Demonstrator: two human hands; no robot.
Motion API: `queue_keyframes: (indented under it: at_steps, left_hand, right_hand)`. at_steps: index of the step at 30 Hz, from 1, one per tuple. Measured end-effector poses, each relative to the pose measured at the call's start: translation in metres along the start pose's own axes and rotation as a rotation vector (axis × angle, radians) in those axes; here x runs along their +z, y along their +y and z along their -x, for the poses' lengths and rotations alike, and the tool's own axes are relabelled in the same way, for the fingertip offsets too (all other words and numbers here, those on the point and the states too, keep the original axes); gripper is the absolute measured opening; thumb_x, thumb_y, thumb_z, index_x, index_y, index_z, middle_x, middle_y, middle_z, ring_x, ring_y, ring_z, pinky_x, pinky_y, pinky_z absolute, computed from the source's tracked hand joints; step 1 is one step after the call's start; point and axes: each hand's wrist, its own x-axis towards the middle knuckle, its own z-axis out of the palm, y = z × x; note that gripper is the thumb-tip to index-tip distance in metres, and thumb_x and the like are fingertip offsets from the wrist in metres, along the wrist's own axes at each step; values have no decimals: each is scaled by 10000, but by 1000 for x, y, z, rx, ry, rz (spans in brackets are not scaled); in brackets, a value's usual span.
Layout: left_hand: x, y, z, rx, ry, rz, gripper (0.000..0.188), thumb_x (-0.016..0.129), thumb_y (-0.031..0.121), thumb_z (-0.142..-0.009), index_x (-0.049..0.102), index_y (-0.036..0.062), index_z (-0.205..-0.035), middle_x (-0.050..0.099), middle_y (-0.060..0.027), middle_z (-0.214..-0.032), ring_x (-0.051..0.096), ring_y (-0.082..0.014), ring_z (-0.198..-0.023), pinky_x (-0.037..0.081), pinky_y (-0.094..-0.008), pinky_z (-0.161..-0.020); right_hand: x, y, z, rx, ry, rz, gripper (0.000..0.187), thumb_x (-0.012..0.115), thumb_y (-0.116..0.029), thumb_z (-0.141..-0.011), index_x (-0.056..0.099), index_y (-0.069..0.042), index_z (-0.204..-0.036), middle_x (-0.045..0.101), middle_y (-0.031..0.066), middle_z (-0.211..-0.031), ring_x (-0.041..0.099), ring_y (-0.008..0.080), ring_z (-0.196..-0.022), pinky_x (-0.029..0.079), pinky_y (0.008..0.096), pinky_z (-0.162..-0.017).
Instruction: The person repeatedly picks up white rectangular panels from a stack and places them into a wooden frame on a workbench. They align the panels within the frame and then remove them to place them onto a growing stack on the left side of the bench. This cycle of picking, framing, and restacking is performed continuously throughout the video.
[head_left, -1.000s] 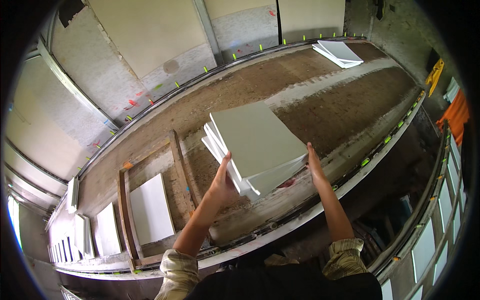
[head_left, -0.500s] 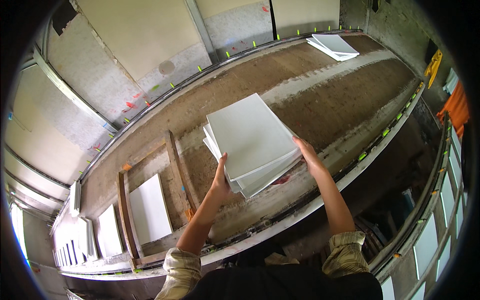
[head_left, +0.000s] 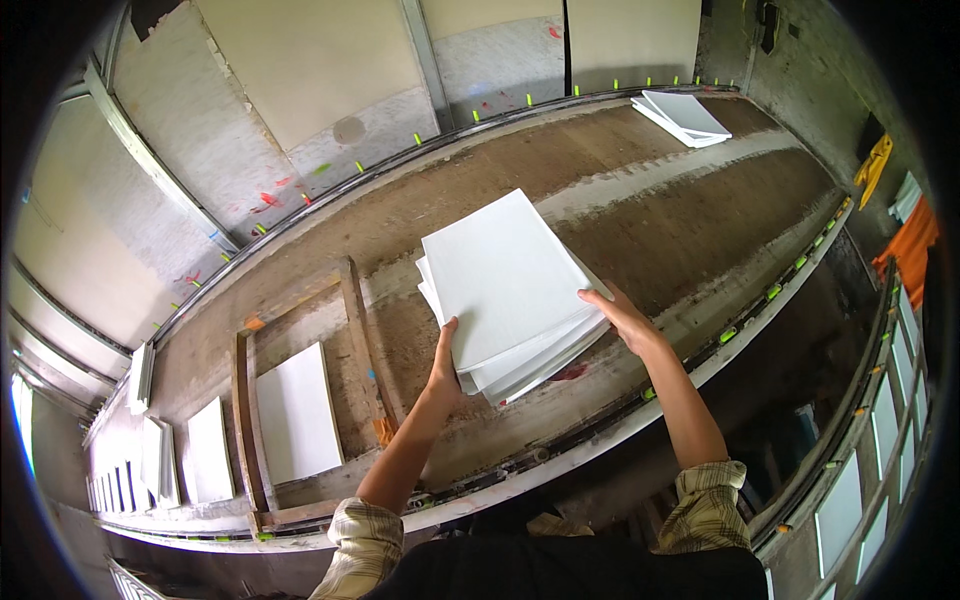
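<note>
Both my hands grip a loose stack of white rectangular panels (head_left: 510, 270) at its sides, over the long brown table. The sheets in it are slightly fanned, so lower edges stick out beneath the top one. My left hand (head_left: 446, 362) is closed on the left edge, thumb up along the side. My right hand (head_left: 622, 318) holds the right corner, its thumb on the top panel and its fingers hidden underneath. Left of the stack lies a wooden frame (head_left: 362, 350), with a white panel (head_left: 300, 415) lying flat inside it.
The long table (head_left: 690, 220) has green clips along its edges. A smaller white stack (head_left: 685, 115) lies at its far right. More white panels (head_left: 208, 450) line its left end. Another table (head_left: 800, 530) with white panels stands at the right, past a dark gap.
The scene has shifted slightly in view. My right thumb now lies further over the top panel, and the stack is turned a little. Both hands keep their hold.
</note>
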Motion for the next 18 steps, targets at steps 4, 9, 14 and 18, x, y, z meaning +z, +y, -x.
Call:
queue_keyframes:
  at_steps: [4, 9, 14, 18]
  left_hand:
    - [12, 1, 8, -21, 46, 0, 768, 509, 570, -782, 306, 91, -1347, 438, -186, -1265, 468, -325, -1146, 408, -476, -944]
    - [-5, -1, 13, 4, -33, 19, 732, 417, 585, -824, 304, 91, -1352, 441, -192, -1272, 463, -324, -1158, 391, -463, -965]
    - [5, 7, 34, 228, -149, -24, 780, 375, 566, -842, 257, -22, -1340, 420, -240, -1260, 464, -316, -1154, 401, -437, -951]
    - [40, 30, 48, 282, 55, 12, 852, 429, 598, -795, 235, -22, -1347, 383, -234, -1291, 417, -325, -1188, 371, -441, -973]
  right_hand:
    - [3, -4, 8, 22, -15, -151, 880, 651, -527, -688, 321, -16, -1324, 414, 225, -1262, 437, 307, -1171, 382, 462, -930]
    - [12, -9, 3, -156, 32, -86, 875, 696, -494, -674, 331, -24, -1316, 463, 198, -1213, 461, 271, -1131, 394, 423, -926]
    - [27, -47, 24, -401, 151, 15, 808, 719, -406, -661, 403, 72, -1230, 515, 223, -1111, 496, 288, -1070, 418, 393, -910]
    - [18, -69, 53, -637, 312, -38, 733, 721, -382, -665, 436, -49, -1253, 402, 224, -1135, 476, 293, -1039, 446, 390, -838]
